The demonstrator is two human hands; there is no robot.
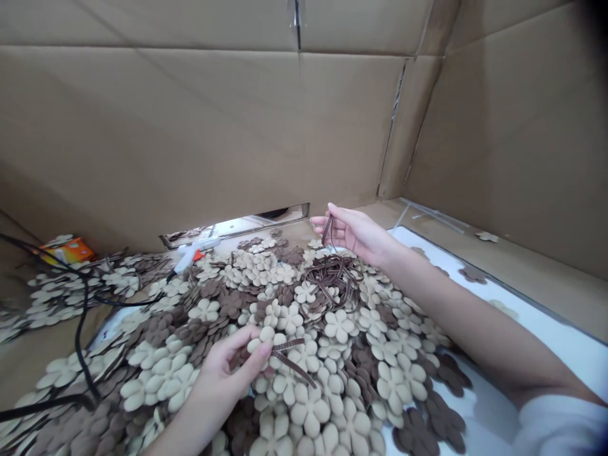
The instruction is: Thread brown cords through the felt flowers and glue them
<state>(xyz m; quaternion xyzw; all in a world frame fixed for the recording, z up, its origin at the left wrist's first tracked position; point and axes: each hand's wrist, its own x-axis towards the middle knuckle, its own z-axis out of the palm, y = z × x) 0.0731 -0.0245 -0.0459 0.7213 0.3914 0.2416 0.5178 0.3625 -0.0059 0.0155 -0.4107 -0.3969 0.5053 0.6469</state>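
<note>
Two pinches, basically: left fingers (pixel 258 359) closed on a cream flower (pixel 266 334), right fingers (pixel 341 213) loosely pinching dangling ribbon (pixel 327 230) farther out, rightward.

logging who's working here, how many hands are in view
2: the left hand holds a cream flower with checked ribbon ends sticking out, low in the view; the right hand holds a ribbon strip above the ribbon heap. None seems hidden.

The camera (head-worn) looks forward and down at the flower pile (pixel 339 324) from close above.
</note>
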